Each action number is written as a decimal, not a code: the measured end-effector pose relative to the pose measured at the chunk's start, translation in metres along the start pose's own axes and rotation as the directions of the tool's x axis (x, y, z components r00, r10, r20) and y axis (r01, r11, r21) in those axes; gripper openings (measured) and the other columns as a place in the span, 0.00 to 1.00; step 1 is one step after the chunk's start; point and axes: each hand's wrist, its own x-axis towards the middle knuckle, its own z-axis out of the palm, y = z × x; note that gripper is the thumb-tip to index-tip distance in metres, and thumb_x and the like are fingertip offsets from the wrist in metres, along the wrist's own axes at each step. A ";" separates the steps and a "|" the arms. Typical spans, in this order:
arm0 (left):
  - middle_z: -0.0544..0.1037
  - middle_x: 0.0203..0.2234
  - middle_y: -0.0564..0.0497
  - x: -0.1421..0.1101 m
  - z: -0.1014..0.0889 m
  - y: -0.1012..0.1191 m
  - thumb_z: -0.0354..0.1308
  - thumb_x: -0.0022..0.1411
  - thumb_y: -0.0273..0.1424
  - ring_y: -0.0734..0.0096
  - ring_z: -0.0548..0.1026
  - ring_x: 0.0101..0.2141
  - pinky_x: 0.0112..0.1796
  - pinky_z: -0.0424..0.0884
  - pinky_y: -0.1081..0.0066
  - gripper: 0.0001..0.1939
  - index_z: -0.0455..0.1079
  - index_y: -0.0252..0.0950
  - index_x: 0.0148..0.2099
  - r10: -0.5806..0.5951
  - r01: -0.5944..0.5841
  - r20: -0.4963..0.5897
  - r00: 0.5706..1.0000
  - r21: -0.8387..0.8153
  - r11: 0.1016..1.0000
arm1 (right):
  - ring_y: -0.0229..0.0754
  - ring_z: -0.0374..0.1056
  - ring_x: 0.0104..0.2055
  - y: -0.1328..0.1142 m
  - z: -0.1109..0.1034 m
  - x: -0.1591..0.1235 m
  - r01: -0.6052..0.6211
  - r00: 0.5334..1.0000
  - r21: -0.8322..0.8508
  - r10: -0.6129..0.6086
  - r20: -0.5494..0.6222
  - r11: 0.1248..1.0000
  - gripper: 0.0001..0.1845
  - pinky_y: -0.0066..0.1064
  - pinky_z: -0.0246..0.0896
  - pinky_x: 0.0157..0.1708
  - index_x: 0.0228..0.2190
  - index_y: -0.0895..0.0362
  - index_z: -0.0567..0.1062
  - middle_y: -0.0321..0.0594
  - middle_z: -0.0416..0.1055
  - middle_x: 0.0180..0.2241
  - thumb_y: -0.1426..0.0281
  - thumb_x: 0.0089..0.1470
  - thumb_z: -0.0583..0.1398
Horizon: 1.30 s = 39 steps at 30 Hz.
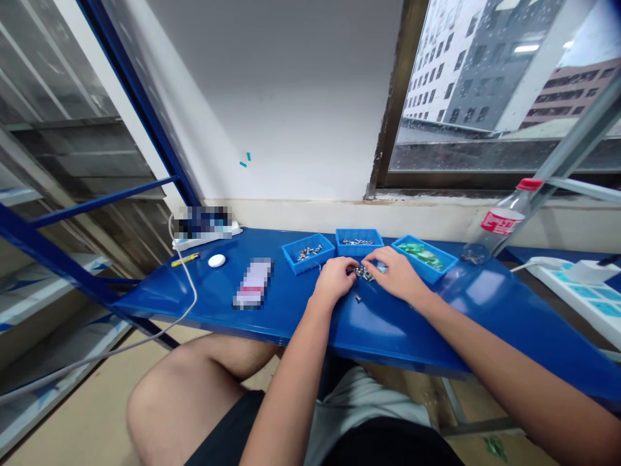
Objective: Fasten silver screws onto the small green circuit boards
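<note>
My left hand (334, 279) rests on the blue table with its fingers curled in at the left of a small pile of shiny metal parts (365, 274). Across the pile, my right hand (395, 275) has thumb and fingers drawn together. What either hand pinches is too small to make out. One loose metal part (359, 298) lies nearer to me. Behind my hands stand a left blue tray (295, 265) and a middle blue tray (359, 250), both with small metal pieces. A right blue tray (433, 277) holds green plastic-looking packets.
A phone (253, 283), a white oval object (217, 260) and a yellow-handled tool (185, 259) lie at the left, near a cable (194, 285). At the right stand a red-capped bottle (502, 223) and a power strip (577, 291). The table's front edge (388, 364) is close to my lap.
</note>
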 end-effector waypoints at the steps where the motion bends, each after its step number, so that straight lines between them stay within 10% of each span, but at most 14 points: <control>1: 0.85 0.42 0.46 0.000 0.000 0.000 0.61 0.57 0.20 0.59 0.82 0.42 0.49 0.77 0.64 0.17 0.82 0.39 0.47 0.002 -0.002 -0.003 1.000 -0.002 1.000 | 0.53 0.72 0.45 -0.002 0.004 -0.001 0.001 1.000 0.020 -0.001 0.018 1.000 0.11 0.46 0.67 0.49 0.35 0.51 0.79 0.44 0.80 0.38 0.63 0.65 0.58; 22: 0.84 0.45 0.46 0.004 -0.007 0.010 0.66 0.60 0.25 0.66 0.83 0.37 0.42 0.80 0.66 0.13 0.78 0.37 0.48 -0.192 0.102 -0.182 0.964 -0.418 0.903 | 0.54 0.74 0.48 0.001 0.010 -0.003 -0.028 0.998 0.110 0.033 -0.048 0.994 0.10 0.49 0.69 0.52 0.43 0.50 0.80 0.44 0.80 0.44 0.65 0.62 0.60; 34: 0.83 0.49 0.42 0.004 -0.006 0.015 0.68 0.61 0.36 0.62 0.84 0.41 0.43 0.80 0.66 0.19 0.76 0.35 0.53 -0.176 0.071 -0.138 0.975 -0.557 0.827 | 0.45 0.71 0.32 -0.005 0.013 0.001 -0.178 0.982 0.219 0.189 -0.027 0.959 0.10 0.39 0.69 0.36 0.37 0.54 0.79 0.41 0.78 0.34 0.71 0.51 0.62; 39: 0.83 0.48 0.43 0.003 0.000 0.010 0.62 0.67 0.33 0.61 0.82 0.49 0.52 0.78 0.62 0.15 0.76 0.36 0.54 -0.083 0.013 -0.105 0.991 -0.543 0.839 | 0.48 0.77 0.37 0.001 0.012 0.000 -0.330 0.929 0.544 0.367 0.043 0.771 0.14 0.41 0.74 0.41 0.37 0.54 0.80 0.43 0.81 0.36 0.57 0.53 0.67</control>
